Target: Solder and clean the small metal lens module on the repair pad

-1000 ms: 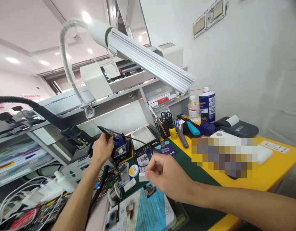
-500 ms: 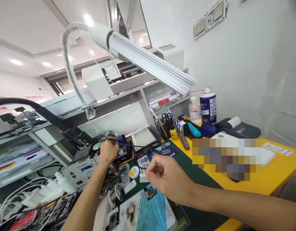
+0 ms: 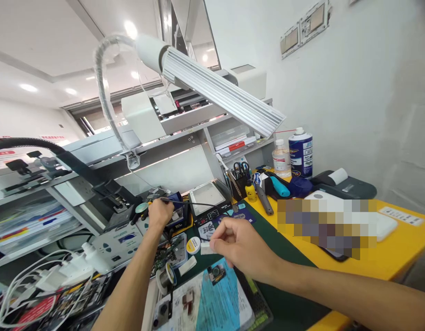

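The left hand (image 3: 159,214) is clenched on the iron (image 3: 171,201), its long axis running rightward from the fingers over the station (image 3: 180,214). The right hand (image 3: 240,248), nearer, pinches a white piece (image 3: 205,248) just leftward of its fingers.

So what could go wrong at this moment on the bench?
The left hand holds a soldering iron by the blue station; its cord could snag there. The iron's tip might touch the hot plate nearby. The right hand pinches a small white piece, which could slip onto the green mat.
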The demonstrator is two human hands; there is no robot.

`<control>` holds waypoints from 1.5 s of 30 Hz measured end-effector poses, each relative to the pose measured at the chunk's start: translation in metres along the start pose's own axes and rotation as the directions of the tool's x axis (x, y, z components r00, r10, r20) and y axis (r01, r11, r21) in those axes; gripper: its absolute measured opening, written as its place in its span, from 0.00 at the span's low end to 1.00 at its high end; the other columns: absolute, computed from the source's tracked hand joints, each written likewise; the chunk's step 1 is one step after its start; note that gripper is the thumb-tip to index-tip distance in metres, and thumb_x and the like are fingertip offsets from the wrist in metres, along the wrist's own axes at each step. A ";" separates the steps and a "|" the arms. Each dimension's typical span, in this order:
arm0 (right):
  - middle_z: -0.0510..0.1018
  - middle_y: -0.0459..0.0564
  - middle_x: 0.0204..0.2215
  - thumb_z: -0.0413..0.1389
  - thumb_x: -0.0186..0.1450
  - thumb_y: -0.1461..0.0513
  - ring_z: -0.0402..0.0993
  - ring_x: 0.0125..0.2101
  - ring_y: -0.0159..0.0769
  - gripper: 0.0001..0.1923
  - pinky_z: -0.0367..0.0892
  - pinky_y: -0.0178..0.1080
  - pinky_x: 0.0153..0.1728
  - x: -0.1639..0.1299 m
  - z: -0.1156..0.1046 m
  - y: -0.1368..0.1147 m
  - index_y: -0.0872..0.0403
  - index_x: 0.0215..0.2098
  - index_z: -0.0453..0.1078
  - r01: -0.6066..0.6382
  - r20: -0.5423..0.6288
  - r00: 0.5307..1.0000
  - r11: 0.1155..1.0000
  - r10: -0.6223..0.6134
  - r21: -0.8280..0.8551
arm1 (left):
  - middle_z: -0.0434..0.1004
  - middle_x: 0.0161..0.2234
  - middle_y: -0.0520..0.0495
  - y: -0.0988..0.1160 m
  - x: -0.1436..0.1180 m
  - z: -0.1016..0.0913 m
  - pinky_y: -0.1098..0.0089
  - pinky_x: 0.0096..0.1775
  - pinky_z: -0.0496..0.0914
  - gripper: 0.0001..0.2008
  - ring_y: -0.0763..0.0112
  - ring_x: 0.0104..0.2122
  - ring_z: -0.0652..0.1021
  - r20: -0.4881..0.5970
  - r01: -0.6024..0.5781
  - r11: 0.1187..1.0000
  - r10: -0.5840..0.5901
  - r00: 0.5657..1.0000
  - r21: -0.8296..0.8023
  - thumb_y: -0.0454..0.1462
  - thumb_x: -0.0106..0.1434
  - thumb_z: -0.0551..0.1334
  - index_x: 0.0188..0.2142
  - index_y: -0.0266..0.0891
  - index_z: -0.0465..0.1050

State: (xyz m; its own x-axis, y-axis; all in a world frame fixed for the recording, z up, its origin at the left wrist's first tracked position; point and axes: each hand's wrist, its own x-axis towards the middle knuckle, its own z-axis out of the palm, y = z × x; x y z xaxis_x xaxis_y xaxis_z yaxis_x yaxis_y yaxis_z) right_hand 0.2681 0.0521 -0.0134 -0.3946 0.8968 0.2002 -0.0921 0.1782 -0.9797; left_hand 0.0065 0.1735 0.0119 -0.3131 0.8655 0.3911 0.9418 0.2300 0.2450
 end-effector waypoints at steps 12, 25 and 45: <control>0.67 0.37 0.12 0.60 0.60 0.66 0.58 0.11 0.23 0.06 0.51 0.28 0.13 0.003 -0.002 -0.006 0.54 0.27 0.67 -0.208 0.066 0.977 0.971 0.201 0.119 | 0.74 0.52 0.42 -0.004 -0.027 -0.015 0.54 0.49 0.74 0.17 0.61 0.48 0.77 -0.094 -0.093 0.996 0.093 0.991 0.009 0.43 0.68 0.62 0.53 0.37 0.71; 0.68 0.37 0.14 0.62 0.61 0.64 0.60 0.14 0.23 0.09 0.55 0.28 0.16 0.001 0.000 -0.004 0.54 0.28 0.66 -0.125 0.113 0.987 0.986 0.113 0.109 | 0.75 0.49 0.43 -0.009 -0.079 -0.054 0.56 0.47 0.73 0.15 0.62 0.46 0.77 -0.001 0.016 0.971 -0.017 1.000 -0.241 0.43 0.67 0.63 0.49 0.37 0.72; 0.70 0.40 0.21 0.64 0.62 0.61 0.65 0.20 0.26 0.09 0.61 0.31 0.22 -0.013 0.010 0.000 0.55 0.31 0.68 0.080 0.178 0.980 0.993 -0.094 0.085 | 0.56 0.13 0.61 0.034 -0.224 -0.070 0.80 0.17 0.44 0.22 0.86 0.15 0.50 0.573 0.573 0.195 -0.064 0.817 -0.796 0.51 0.48 0.73 0.30 0.36 0.73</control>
State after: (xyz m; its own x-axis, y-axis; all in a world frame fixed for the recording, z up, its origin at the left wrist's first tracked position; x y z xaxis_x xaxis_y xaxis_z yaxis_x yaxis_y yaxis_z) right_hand 0.2638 0.0360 -0.0159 -0.5403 0.7897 0.2908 -0.2005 0.2148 -0.9559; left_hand 0.1002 -0.0436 -0.0057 -0.2464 0.9474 -0.2043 -0.0928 0.1868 0.9780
